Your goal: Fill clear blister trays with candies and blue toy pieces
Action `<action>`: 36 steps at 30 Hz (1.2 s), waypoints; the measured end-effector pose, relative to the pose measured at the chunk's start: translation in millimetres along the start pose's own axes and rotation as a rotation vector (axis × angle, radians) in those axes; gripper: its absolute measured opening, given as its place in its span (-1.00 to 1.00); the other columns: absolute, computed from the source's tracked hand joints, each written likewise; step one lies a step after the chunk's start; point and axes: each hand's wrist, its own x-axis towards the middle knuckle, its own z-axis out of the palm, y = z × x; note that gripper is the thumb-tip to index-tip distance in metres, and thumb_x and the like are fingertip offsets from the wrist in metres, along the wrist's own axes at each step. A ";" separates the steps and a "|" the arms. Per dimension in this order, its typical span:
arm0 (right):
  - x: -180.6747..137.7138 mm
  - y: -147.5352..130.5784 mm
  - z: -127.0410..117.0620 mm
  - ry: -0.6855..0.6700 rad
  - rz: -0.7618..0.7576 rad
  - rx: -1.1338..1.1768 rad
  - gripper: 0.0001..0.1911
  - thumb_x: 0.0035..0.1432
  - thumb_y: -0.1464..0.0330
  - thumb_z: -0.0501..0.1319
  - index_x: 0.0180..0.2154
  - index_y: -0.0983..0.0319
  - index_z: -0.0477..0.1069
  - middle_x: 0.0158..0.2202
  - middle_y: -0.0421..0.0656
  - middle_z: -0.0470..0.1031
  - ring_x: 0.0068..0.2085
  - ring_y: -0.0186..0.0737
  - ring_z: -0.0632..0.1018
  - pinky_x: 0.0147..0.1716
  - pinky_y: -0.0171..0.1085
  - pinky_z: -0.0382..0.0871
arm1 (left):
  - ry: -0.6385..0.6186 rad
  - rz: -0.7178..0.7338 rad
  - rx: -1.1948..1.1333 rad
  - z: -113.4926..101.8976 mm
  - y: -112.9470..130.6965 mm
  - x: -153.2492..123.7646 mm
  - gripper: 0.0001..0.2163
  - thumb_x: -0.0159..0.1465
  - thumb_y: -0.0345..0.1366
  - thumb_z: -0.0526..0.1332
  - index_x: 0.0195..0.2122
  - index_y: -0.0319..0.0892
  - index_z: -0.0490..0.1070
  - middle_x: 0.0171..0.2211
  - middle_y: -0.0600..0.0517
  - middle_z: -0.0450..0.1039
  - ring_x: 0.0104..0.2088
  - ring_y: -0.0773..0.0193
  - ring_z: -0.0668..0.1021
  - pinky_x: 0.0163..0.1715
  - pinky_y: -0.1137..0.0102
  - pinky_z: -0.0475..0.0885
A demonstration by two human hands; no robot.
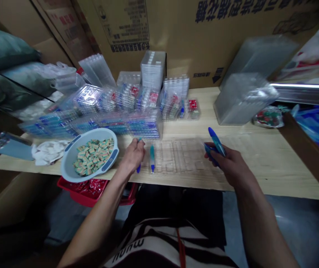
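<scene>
My left hand (pixel 133 154) is closed on a slim blue pen-shaped piece (pixel 139 168), whose ends show above and below the fingers. Just to its right, another pen-shaped piece (pixel 152 156), teal with a dark blue tip, lies upright in the left part of a clear plastic tray (pixel 188 155). Several blue pen-shaped pieces (pixel 216 139) are gripped in my right hand (pixel 230 162), over the tray's right side. One of them sticks up and to the left. Transparent plastic makes the tray's edges hard to make out.
Left stands a pale blue basin (pixel 116 158) of striped pieces (pixel 92 156). Filled clear packs (pixel 145 124) line the back. Empty clear cases (pixel 243 98) stack at back right. A carton (pixel 304 149) holds blue items. Below the edge is a red basket (pixel 85 199).
</scene>
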 end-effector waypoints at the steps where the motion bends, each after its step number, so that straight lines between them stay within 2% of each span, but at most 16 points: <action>1: 0.4 -0.3 -1.1 0.013 0.000 0.018 -0.40 0.01 0.04 0.29 -0.02 0.30 0.52 -0.39 -0.06 0.53 -0.44 -0.21 0.42 -0.53 -0.28 0.22 | -0.053 0.035 -0.065 9.5 5.2 -2.8 -0.81 0.41 -0.21 0.03 -0.30 -0.14 0.31 -0.54 0.10 0.36 -0.56 0.30 0.42 -0.45 0.44 0.29; 4: -0.4 -1.3 0.9 0.001 -0.002 0.035 -0.37 -0.01 0.01 0.29 -0.01 0.32 0.52 -0.40 -0.07 0.52 -0.44 -0.21 0.42 -0.53 -0.28 0.22 | -0.199 0.136 -0.045 50.0 27.2 -4.8 -0.85 0.36 -0.22 0.13 -0.34 -0.14 0.32 -0.54 0.11 0.34 -0.56 0.33 0.40 -0.46 0.45 0.27; 6: -2.9 -1.8 3.2 -0.026 -0.003 0.027 -0.35 0.00 0.00 0.29 -0.01 0.32 0.52 -0.41 -0.08 0.53 -0.43 -0.20 0.44 -0.50 -0.27 0.24 | -0.215 0.154 0.068 76.9 42.1 0.0 -0.86 0.35 -0.21 0.18 -0.29 -0.15 0.35 -0.53 0.09 0.36 -0.52 0.28 0.45 -0.43 0.42 0.29; 8: -6.1 -1.7 3.0 -0.054 -0.006 0.015 -0.36 0.01 -0.01 0.29 0.00 0.31 0.51 -0.40 -0.09 0.53 -0.40 -0.18 0.47 -0.46 -0.26 0.27 | -0.192 0.145 0.232 95.4 52.5 6.7 -0.83 0.35 -0.19 0.20 -0.17 -0.18 0.36 -0.48 0.02 0.43 -0.41 0.18 0.53 -0.37 0.39 0.32; 11: -9.7 -0.2 -2.1 -0.062 -0.004 0.011 -0.37 0.02 -0.01 0.28 0.00 0.29 0.51 -0.39 -0.10 0.54 -0.39 -0.18 0.48 -0.45 -0.26 0.26 | -0.201 0.164 0.427 102.8 56.5 12.9 -0.68 0.35 -0.19 0.21 0.05 -0.26 0.30 -0.35 -0.13 0.52 -0.24 0.05 0.59 -0.25 0.32 0.36; 14: -11.1 0.6 -5.1 -0.018 0.026 0.087 -0.35 -0.03 -0.01 0.32 -0.01 0.30 0.50 -0.40 -0.10 0.53 -0.41 -0.20 0.44 -0.48 -0.27 0.22 | -0.199 0.217 0.450 95.9 52.6 12.4 -0.64 0.34 -0.25 0.22 0.11 -0.27 0.29 -0.30 -0.15 0.54 -0.19 0.02 0.59 -0.16 0.27 0.37; 16: -11.5 -0.9 -1.6 -0.008 0.061 0.207 -0.32 -0.07 0.01 0.36 -0.01 0.31 0.49 -0.40 -0.09 0.54 -0.42 -0.21 0.43 -0.50 -0.28 0.21 | -0.132 0.257 0.342 92.8 51.3 9.0 -0.72 0.35 -0.29 0.18 0.06 -0.23 0.35 -0.33 -0.08 0.52 -0.23 0.09 0.57 -0.15 0.28 0.37; 18: -11.3 -3.8 6.6 -0.038 0.084 0.336 -0.34 -0.09 0.04 0.38 -0.02 0.30 0.48 -0.39 -0.08 0.55 -0.43 -0.23 0.43 -0.50 -0.29 0.22 | -0.149 0.275 0.098 95.5 53.6 3.1 -0.81 0.38 -0.27 0.12 -0.07 -0.19 0.42 -0.40 -0.01 0.48 -0.33 0.18 0.54 -0.23 0.33 0.38; 20: -10.4 -7.4 16.8 -0.073 0.086 0.421 -0.42 -0.10 0.08 0.39 -0.07 0.27 0.49 -0.40 -0.11 0.54 -0.45 -0.24 0.42 -0.50 -0.29 0.23 | -0.315 0.240 -0.230 103.9 59.0 -4.8 -0.80 0.37 -0.18 0.12 -0.22 -0.18 0.45 -0.45 0.04 0.43 -0.42 0.26 0.49 -0.34 0.39 0.36; 22: -8.8 -10.5 25.5 -0.071 0.066 0.454 -0.52 -0.10 0.12 0.39 -0.14 0.23 0.50 -0.43 -0.17 0.50 -0.46 -0.26 0.41 -0.51 -0.29 0.23 | -0.472 0.172 -0.528 114.7 65.2 -12.3 -0.74 0.31 -0.08 0.21 -0.32 -0.19 0.43 -0.48 0.06 0.39 -0.47 0.32 0.45 -0.42 0.43 0.35; 25: -6.4 -13.3 30.5 -0.068 0.046 0.477 -0.59 -0.06 0.15 0.38 -0.16 0.19 0.51 -0.43 -0.18 0.50 -0.43 -0.23 0.45 -0.50 -0.29 0.24 | -0.523 0.068 -0.806 126.0 71.2 -16.6 -0.67 0.17 0.00 0.35 -0.39 -0.19 0.40 -0.55 0.13 0.30 -0.56 0.37 0.38 -0.50 0.45 0.32; 28: -4.0 -13.9 27.9 -0.158 0.070 0.545 -0.56 -0.03 0.14 0.38 -0.10 0.18 0.53 -0.34 -0.12 0.58 -0.34 -0.14 0.53 -0.43 -0.25 0.32 | -0.519 -0.015 -0.948 127.1 72.9 -11.6 -0.61 0.10 0.03 0.41 -0.44 -0.19 0.36 -0.60 0.15 0.27 -0.61 0.40 0.33 -0.60 0.47 0.26; 31: -0.2 -13.8 25.5 -0.235 0.061 0.634 -0.57 -0.03 0.15 0.42 -0.10 0.17 0.55 -0.27 -0.09 0.61 -0.30 -0.11 0.56 -0.31 -0.20 0.39 | -0.495 -0.063 -0.987 123.3 74.5 -4.3 -0.62 0.08 -0.02 0.45 -0.44 -0.23 0.41 -0.56 0.09 0.38 -0.58 0.40 0.38 -0.59 0.48 0.29; 36: 7.7 -11.9 26.0 -0.192 0.015 0.637 -0.54 -0.06 0.12 0.46 -0.13 0.19 0.57 -0.27 -0.08 0.62 -0.30 -0.11 0.56 -0.34 -0.22 0.33 | -0.455 -0.163 -1.010 115.4 81.1 4.3 -0.72 0.12 -0.17 0.46 -0.37 -0.29 0.49 -0.49 0.02 0.50 -0.54 0.36 0.48 -0.51 0.46 0.41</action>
